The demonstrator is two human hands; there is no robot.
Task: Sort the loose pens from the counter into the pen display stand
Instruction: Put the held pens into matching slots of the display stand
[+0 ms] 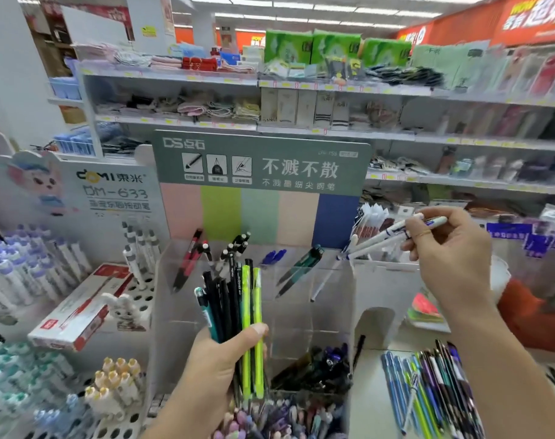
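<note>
My left hand grips a bundle of pens, black, teal and two neon yellow-green, held upright in front of the clear acrylic pen display stand. My right hand pinches two or three white pens with blue print, their tips pointing down-left over the stand's back right compartment. The stand's back compartments hold red, black, blue, dark green and white pens. Loose pens of several colours lie on the counter at lower right.
A green header card rises behind the stand. White racks of capped pens and a red-and-white box stand at left. Front bins hold more pens. Stocked shop shelves fill the background.
</note>
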